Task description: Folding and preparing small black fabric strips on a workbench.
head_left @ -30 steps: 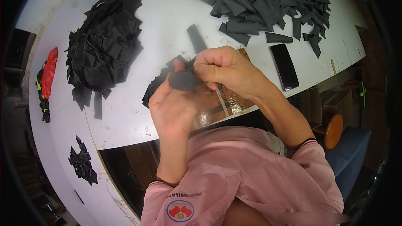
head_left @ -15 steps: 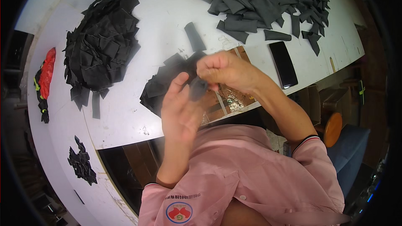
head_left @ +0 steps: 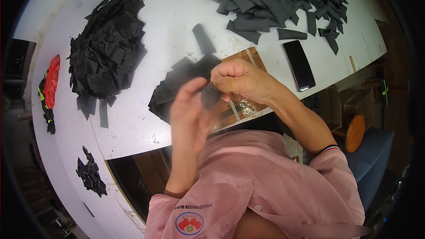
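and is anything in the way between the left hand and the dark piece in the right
Nothing visible is: the right hand pinches the dark piece, and the blurred left hand is close beside it. Whether they touch is unclear.

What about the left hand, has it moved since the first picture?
Yes. Against the pile of black pieces on the white table, the left hand has shifted right, uncovering more of that pile.

matt cloth pc [head_left: 210, 96], glossy ph. screen [head_left: 299, 65]
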Demonstrator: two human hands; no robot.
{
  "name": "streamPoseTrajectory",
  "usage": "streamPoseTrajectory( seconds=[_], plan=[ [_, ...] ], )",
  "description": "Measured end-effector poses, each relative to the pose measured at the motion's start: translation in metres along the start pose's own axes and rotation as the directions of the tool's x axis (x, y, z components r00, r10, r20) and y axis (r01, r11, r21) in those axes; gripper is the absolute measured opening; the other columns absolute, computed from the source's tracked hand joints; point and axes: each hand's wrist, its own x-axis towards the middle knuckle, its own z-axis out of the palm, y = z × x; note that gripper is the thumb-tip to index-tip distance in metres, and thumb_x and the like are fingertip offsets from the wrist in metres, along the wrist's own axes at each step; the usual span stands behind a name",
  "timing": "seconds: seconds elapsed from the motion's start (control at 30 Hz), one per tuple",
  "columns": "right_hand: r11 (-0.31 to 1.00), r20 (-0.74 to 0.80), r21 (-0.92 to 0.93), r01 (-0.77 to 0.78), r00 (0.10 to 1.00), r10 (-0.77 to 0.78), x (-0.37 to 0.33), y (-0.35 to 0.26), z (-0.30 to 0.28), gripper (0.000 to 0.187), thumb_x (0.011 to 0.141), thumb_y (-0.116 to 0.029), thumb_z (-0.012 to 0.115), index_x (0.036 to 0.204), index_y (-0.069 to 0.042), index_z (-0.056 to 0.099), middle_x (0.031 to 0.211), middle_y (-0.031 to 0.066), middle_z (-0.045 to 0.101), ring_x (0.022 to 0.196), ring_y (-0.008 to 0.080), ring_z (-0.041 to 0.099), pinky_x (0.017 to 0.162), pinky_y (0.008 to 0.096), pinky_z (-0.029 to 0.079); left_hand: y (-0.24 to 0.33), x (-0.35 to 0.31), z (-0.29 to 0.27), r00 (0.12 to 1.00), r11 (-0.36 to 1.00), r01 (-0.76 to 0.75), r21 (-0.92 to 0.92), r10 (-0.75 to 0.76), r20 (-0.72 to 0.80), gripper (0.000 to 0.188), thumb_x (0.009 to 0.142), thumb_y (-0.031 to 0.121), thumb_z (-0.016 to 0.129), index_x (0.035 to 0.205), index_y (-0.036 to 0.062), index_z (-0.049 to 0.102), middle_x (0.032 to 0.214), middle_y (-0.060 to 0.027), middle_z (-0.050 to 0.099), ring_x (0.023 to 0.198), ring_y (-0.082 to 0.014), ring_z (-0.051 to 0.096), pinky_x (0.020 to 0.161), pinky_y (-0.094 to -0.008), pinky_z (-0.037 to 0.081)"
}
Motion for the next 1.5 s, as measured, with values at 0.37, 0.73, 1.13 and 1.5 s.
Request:
streamPoseTrajectory(
  seconds=[0.37,0.73,1.13,1.5],
  plan=[
    [0.460,0.017,-0.768,0.446,0.732,-0.681,-0.016,-0.022,0.023,0.025,0.072,-0.023,0.063,0.075,0.000,0.053,0.066,0.0016,0.047,0.061,0.0133,0.049,0.052,0.0242,0.040,0.014,0.006,0.018,0.700,0.121,-0.587,0.800,0.572,0.427,0.010,0.066,-0.007,0.056,0.075,-0.0028,0.056,0.082,-0.0117,0.059,0.072,-0.0164,0.053,0.065,-0.0257,0.042],
    [0.032,0.164,-0.974,0.226,0.789,-0.591,-0.015,0.011,0.010,0.018,0.068,-0.019,0.062,0.063,-0.004,0.054,0.061,0.0062,0.050,0.060,0.0223,0.051,0.052,0.0320,0.041,-0.022,0.006,-0.022,0.804,0.413,-0.419,0.808,0.583,0.119,0.004,0.075,-0.002,0.057,0.079,-0.0018,0.055,0.086,-0.0088,0.057,0.077,-0.0119,0.052,0.071,-0.0226,0.040],
    [0.205,0.133,-0.922,0.329,0.764,-0.631,-0.014,0.010,0.005,0.018,0.067,-0.018,0.063,0.070,-0.003,0.054,0.065,0.0073,0.052,0.063,0.0247,0.052,0.055,0.0338,0.042,0.001,0.015,0.030,0.896,0.555,-0.430,0.712,0.358,0.263,0.016,0.069,-0.009,0.058,0.084,-0.0031,0.059,0.090,-0.0095,0.057,0.074,-0.0123,0.054,0.068,-0.0216,0.043],
    [0.266,0.099,-0.902,0.338,0.765,-0.636,-0.012,0.031,0.001,0.016,0.072,-0.017,0.059,0.076,-0.002,0.055,0.063,0.0110,0.054,0.063,0.0291,0.054,0.057,0.0387,0.042,0.001,0.015,0.025,0.907,0.366,-0.387,0.846,0.318,0.277,0.018,0.065,-0.006,0.060,0.082,-0.0014,0.060,0.083,-0.0095,0.058,0.075,-0.0134,0.055,0.066,-0.0223,0.043]
  ],
)
